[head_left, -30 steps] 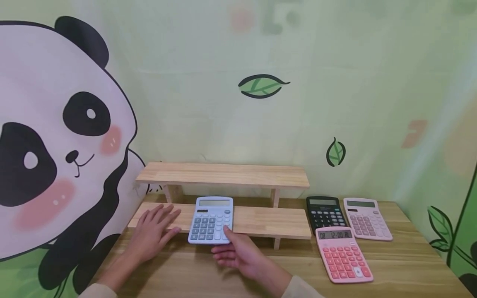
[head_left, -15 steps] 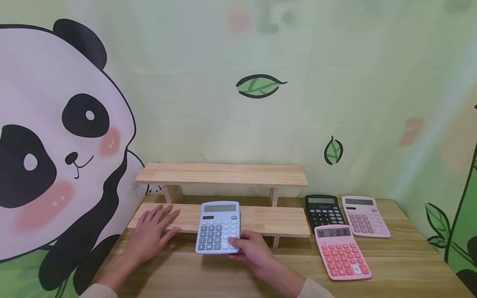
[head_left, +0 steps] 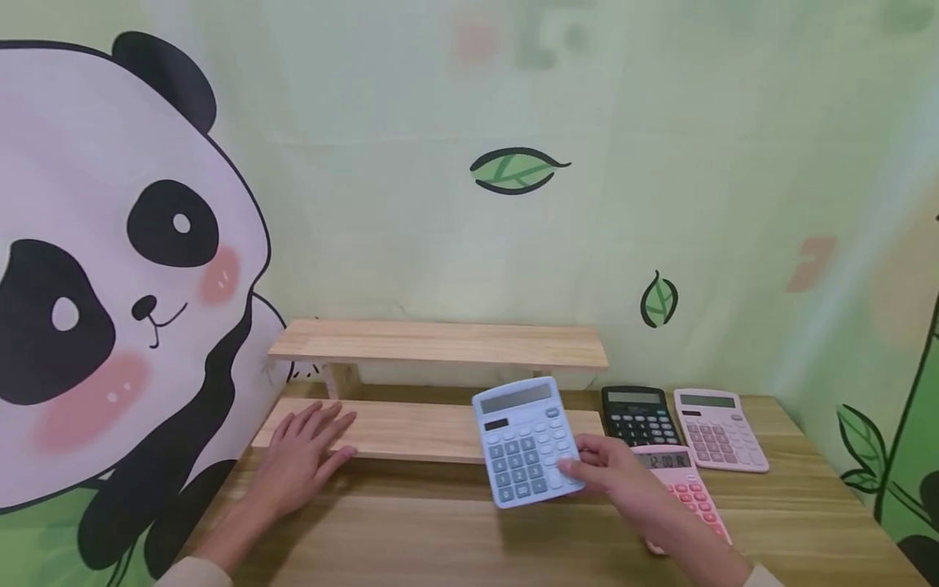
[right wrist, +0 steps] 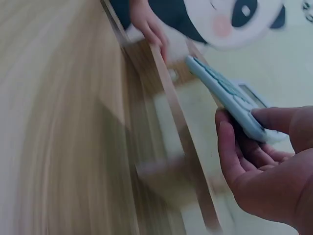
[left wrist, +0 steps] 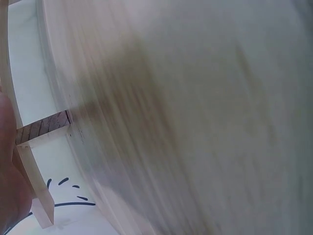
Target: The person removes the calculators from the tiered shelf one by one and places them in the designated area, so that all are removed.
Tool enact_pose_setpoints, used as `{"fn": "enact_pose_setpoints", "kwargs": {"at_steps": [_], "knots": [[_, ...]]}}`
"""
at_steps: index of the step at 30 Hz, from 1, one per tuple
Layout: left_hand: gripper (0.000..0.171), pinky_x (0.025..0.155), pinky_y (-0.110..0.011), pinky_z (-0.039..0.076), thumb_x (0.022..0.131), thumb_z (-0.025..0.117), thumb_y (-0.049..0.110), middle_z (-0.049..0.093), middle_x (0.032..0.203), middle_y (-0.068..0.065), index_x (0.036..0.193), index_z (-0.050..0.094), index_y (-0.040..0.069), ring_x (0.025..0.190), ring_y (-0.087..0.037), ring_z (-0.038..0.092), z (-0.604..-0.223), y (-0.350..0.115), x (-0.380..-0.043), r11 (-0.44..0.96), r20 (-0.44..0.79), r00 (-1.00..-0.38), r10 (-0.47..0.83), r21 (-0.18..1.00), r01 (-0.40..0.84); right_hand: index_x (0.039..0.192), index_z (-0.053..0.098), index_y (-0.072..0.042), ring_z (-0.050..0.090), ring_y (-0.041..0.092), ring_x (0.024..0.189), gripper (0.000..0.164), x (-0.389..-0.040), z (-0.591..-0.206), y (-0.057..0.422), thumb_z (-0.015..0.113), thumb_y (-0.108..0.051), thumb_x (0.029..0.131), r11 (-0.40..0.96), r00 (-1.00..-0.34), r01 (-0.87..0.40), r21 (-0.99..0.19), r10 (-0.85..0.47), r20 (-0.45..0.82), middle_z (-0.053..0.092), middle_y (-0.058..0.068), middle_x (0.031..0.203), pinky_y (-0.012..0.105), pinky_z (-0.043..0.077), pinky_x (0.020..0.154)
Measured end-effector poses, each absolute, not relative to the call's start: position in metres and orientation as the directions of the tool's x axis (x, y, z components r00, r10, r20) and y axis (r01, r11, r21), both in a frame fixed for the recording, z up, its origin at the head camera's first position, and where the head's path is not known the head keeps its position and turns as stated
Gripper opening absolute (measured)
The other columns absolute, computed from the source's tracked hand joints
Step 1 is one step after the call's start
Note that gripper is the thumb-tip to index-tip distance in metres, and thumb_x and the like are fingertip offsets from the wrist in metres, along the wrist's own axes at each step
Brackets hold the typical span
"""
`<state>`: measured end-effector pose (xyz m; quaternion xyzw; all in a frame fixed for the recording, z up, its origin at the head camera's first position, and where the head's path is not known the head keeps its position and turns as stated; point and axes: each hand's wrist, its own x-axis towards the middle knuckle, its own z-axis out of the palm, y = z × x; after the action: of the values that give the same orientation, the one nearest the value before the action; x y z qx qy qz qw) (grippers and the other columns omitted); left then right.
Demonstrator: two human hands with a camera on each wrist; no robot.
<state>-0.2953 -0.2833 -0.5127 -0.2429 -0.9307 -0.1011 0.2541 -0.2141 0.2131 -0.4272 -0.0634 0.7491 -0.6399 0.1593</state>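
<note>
A light blue calculator (head_left: 524,444) is held in the air by my right hand (head_left: 619,477), thumb on its keys and fingers beneath its lower right edge. In the right wrist view the same calculator (right wrist: 230,95) appears edge-on, pinched between thumb and fingers of the right hand (right wrist: 269,181). It hangs in front of the lower wooden shelf (head_left: 411,428), tilted a little. My left hand (head_left: 301,456) rests on the left end of that shelf with its fingers spread. Only part of the left hand (left wrist: 12,186) shows at the edge of the left wrist view.
Behind is the upper shelf (head_left: 440,342) of the wooden stand. To the right on the table (head_left: 381,538) lie a black calculator (head_left: 638,416), a pale pink calculator (head_left: 722,432) and a brighter pink calculator (head_left: 685,481), partly covered by my right forearm. A panda-printed backdrop (head_left: 411,244) stands behind.
My right hand has lifted the blue calculator off the lower shelf and carried it to the right, turning it slightly. The left hand has stayed in place.
</note>
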Motion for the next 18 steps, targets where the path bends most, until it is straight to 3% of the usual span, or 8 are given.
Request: {"fn": "enact_pose_setpoints", "kwargs": {"at_steps": [5,18], "knots": [[0.056,0.117,-0.071,0.027,0.103,0.066,0.048,0.054,0.156,-0.014,0.153,0.059,0.021,0.147,-0.045,0.040,-0.515,-0.282,-0.295,0.866,0.511,-0.764,0.395,0.072,0.496,0.151,0.041,0.015,0.073,0.024,0.109,0.064,-0.208,-0.424,0.279,0.067,-0.024,0.107,0.249,-0.970,0.081,-0.965,-0.204,-0.133,0.072,0.019,0.128,0.039,0.061,0.094],[0.056,0.117,-0.071,0.026,0.103,0.066,0.048,0.054,0.156,-0.013,0.152,0.060,0.021,0.148,-0.045,0.039,-0.517,-0.279,-0.292,0.867,0.520,-0.761,0.388,0.075,0.493,0.152,0.028,0.023,0.072,0.017,0.102,0.067,-0.183,-0.411,0.431,0.053,-0.025,0.114,0.513,-0.987,0.133,-0.848,-0.009,-0.160,0.067,0.025,0.131,0.034,0.062,0.087]]}}
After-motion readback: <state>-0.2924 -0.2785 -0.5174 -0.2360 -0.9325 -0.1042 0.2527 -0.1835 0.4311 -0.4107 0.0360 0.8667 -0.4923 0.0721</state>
